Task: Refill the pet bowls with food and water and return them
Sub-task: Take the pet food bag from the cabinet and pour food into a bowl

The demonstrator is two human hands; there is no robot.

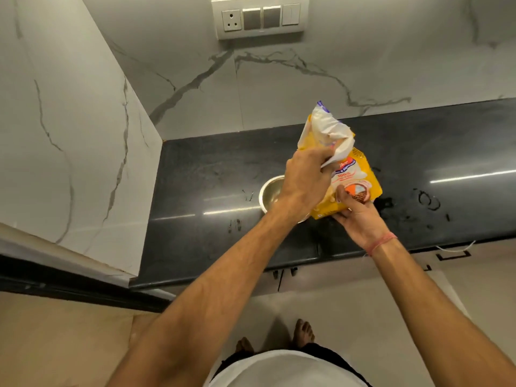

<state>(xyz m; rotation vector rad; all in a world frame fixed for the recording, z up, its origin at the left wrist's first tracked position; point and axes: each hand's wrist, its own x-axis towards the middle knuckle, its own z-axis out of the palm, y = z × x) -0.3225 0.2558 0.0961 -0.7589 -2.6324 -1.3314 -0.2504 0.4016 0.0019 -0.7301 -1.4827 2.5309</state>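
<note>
Because the pet food bag is a soft plastic pouch, it will likely fold and sag wherever it is unsupported, so it calls for one hold near the mouth and one under the base. That is how the person holds it now. The left hand has its fingers curled round the crumpled white upper part of the bag, gripping it. The right hand supports the lower end, thumb on the printed face, fingers bent round the bottom edge.

The bag is held in the air, tilted, directly above and just right of the steel bowl. The glossy film looks slippery; a pinch on a gathered fold should hold better than a flat grip. Its weight appears modest, judging by its slack shape.

The bag is yellow with a white and orange printed panel and a round picture near the base; the top is turned open, showing a white inner lining. Whether any food is falling cannot be told.

The bowl stands on the black countertop, its rim partly hidden under the left wrist, and appears rigid and light.
</note>
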